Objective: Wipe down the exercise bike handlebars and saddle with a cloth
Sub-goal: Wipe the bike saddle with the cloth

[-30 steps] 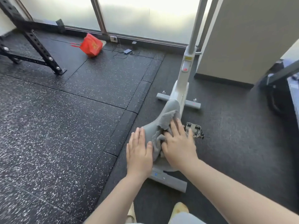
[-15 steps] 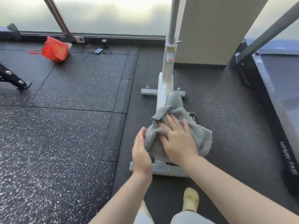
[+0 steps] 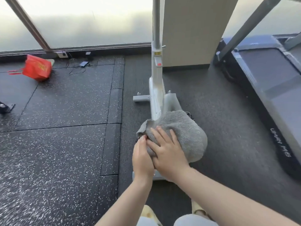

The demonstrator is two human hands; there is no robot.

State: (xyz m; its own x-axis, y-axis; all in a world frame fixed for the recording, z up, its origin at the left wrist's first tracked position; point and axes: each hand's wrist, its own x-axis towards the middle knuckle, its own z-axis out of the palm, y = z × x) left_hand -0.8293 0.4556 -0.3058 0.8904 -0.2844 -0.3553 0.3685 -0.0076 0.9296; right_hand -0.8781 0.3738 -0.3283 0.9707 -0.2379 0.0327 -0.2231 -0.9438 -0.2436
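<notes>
A grey cloth is draped over the grey saddle of a white exercise bike; only the saddle's narrow nose shows beyond it. My right hand lies flat on the cloth and presses it onto the saddle. My left hand is at the saddle's left rear side, with its fingers pinching the cloth's edge. The bike's post rises out of the top of the frame, and the handlebars are out of view.
A treadmill stands close on the right. A beige cabinet is behind the bike. On the speckled rubber floor tiles at the left lie a red bag and a small device with cables. My feet are below the saddle.
The view has swung left and closer. The cloth has been spread further over the saddle and to its right side. My left hand has gone from flat beside the saddle to gripping the cloth's edge.
</notes>
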